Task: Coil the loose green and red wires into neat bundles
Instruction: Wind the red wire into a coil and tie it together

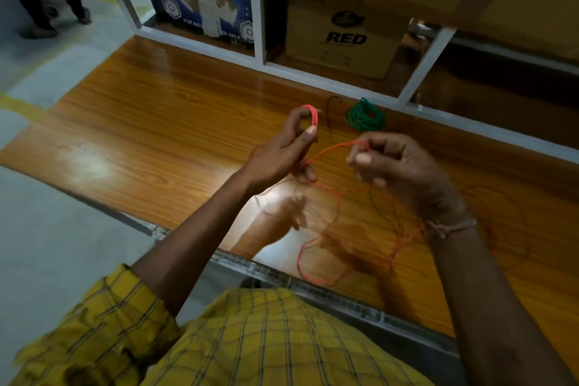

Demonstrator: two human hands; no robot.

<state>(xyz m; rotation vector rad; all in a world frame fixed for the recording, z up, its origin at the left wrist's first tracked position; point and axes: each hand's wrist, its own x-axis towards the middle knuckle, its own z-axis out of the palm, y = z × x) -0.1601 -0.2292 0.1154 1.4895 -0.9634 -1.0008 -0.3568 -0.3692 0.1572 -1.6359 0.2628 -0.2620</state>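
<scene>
Left hand: I see its fingers curled through a small coil of the red wire, thumb pinching it.
Right hand: pinching the same strand.
Red wire, slack: tangled near the desk front edge.
Green wire bundle: 1 coil, at the desk's back edge.

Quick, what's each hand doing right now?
Left hand: holds red wire loops wound round its fingers.
Right hand: pinches the same red wire's loose strand.
</scene>
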